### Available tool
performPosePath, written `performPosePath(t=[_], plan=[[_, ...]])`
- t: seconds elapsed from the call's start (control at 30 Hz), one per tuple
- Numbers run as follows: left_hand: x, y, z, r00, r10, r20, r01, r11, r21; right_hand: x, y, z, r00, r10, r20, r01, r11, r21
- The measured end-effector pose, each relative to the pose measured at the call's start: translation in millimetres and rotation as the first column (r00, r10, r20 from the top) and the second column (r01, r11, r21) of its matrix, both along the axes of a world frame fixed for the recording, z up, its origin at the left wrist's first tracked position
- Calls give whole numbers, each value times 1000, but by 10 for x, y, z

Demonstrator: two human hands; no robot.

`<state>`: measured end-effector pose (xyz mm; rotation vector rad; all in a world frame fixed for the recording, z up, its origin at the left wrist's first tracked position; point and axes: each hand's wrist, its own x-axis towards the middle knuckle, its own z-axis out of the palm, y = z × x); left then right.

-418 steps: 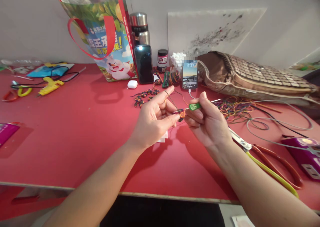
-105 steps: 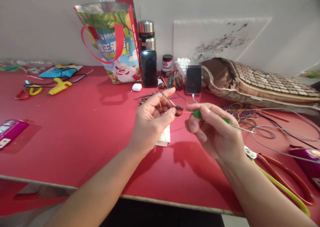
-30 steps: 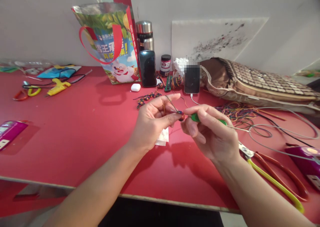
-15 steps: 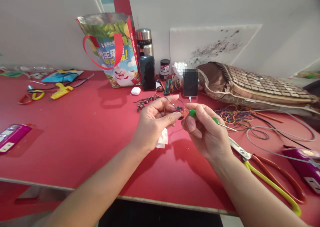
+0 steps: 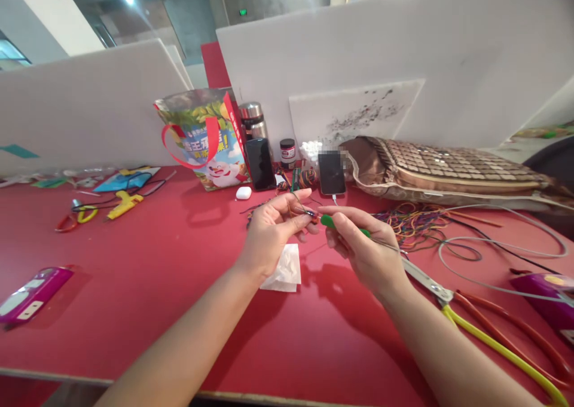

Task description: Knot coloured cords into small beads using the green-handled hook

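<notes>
My left hand pinches a small piece of multicoloured knotted cord work between thumb and forefinger, with a thin strand looped over the fingers. In my right hand is a green-handled crochet hook; its front end meets the cord work, and a thin metal shaft sticks out behind the fingers. The exact contact at the tip is too small to make out. Under the hands lies a crumpled white tissue. More knotted cord shows partly behind my left hand.
Large pliers-like cutters with red and yellow handles lie beside my right forearm. Tangled coloured cords sit near a brown bag. Two phones, a white earbud case, a jar and a shopping bag stand behind.
The camera view has tilted up, so the table things sit lower in the picture. The green-handled crochet hook has come closer to the cord work. More of the tissue shows.
</notes>
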<state>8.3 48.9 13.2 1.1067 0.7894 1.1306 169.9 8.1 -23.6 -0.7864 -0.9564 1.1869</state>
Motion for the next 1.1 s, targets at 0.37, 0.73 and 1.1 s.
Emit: performPosePath(t=[0.37,0.73,1.1], plan=[[59,-61,30,999,-40,17,39,999,36,39,6,30,993,36,-114,-31,999,43],[222,81,121,992,-102,76,108,991,-81,-3,61,-15,974,-148,-171,172,975,138],[172,421,125,996,-1,85,6,998,-63,7,451,191,976,-53,-209,58,998,18]])
